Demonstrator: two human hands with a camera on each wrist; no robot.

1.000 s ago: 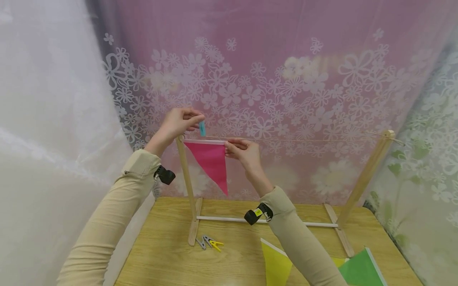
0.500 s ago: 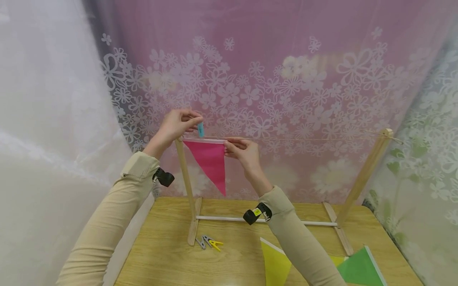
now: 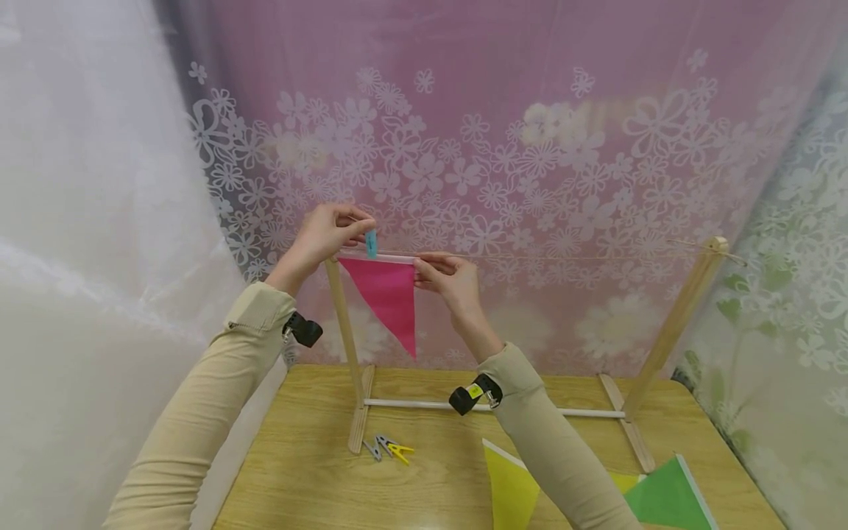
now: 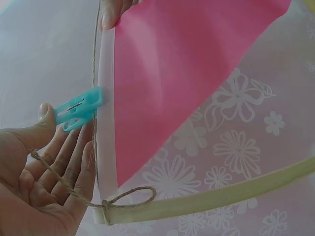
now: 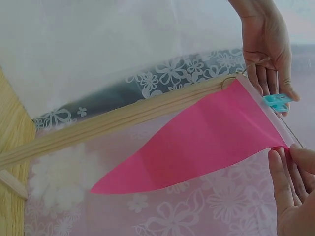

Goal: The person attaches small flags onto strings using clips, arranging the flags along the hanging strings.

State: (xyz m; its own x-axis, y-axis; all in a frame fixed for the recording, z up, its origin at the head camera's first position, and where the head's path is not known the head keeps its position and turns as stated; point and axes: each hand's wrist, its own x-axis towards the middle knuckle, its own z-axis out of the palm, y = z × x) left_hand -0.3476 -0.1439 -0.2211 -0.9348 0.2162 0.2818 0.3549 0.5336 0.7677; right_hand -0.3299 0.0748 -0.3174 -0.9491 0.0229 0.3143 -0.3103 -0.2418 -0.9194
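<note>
While the pink pennant [image 3: 391, 298] is pinched at one corner by the right hand [image 3: 457, 283] in the head view, a blue clip [image 3: 371, 244] is gripped at the string [image 3: 563, 258] by the left hand [image 3: 331, 227]; a yellow pennant [image 3: 510, 489], a green pennant [image 3: 672, 497] and loose clips [image 3: 399, 452] are left on the table [image 3: 437, 486]. In the left wrist view, string and white band [image 4: 107, 69] are overlapped by the clip, with fastening judged unfinished; in the right wrist view, both pinches are seen.

No readable text or numbers
</note>
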